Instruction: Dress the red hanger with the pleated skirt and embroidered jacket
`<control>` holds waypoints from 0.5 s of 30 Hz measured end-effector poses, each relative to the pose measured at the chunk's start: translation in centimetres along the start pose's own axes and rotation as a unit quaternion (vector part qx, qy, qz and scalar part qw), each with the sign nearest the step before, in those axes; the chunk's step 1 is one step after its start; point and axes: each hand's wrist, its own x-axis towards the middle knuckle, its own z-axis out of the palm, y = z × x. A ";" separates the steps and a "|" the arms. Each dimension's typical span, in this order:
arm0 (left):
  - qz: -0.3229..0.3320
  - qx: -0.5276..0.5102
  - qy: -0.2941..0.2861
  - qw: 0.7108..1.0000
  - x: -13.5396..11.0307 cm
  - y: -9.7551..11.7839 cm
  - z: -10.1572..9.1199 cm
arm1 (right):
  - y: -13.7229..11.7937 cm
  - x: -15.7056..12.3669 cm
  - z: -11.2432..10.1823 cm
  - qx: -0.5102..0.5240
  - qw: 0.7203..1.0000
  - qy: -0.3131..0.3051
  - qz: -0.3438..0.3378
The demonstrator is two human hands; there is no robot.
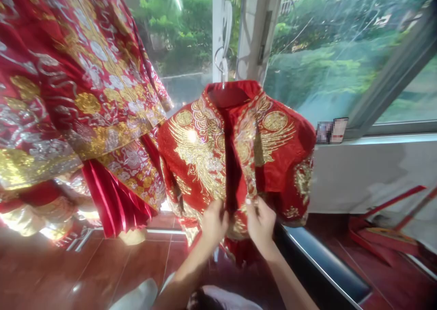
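Observation:
A red jacket with gold embroidery hangs on a hanger, whose metal hook catches on the window frame. My left hand is closed on the lower edge of the jacket's left front panel. My right hand is closed on the right front panel's edge. The two hands sit close together at the front opening, which gapes between them.
A large red and gold embroidered skirt with red pleats hangs at the left. Behind is a window with greenery outside and a white sill. Red tiled floor lies below; a red folding frame stands at the right.

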 end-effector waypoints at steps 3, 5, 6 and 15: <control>0.011 -0.023 0.002 1.000 0.4 0.8 1.4 | -0.5 1.2 2.7 0.038 0.998 -0.049 -0.011; 0.007 -0.024 0.014 1.000 1.7 -0.1 2.1 | 0.7 2.3 4.8 0.054 0.993 -0.099 0.028; 0.003 -0.021 0.021 1.000 2.6 -0.7 2.3 | 1.5 2.8 5.7 0.065 0.990 -0.116 0.040; -0.129 -0.241 -0.049 0.961 -0.1 -6.7 3.0 | 8.6 -5.1 5.8 0.151 0.971 -0.057 0.174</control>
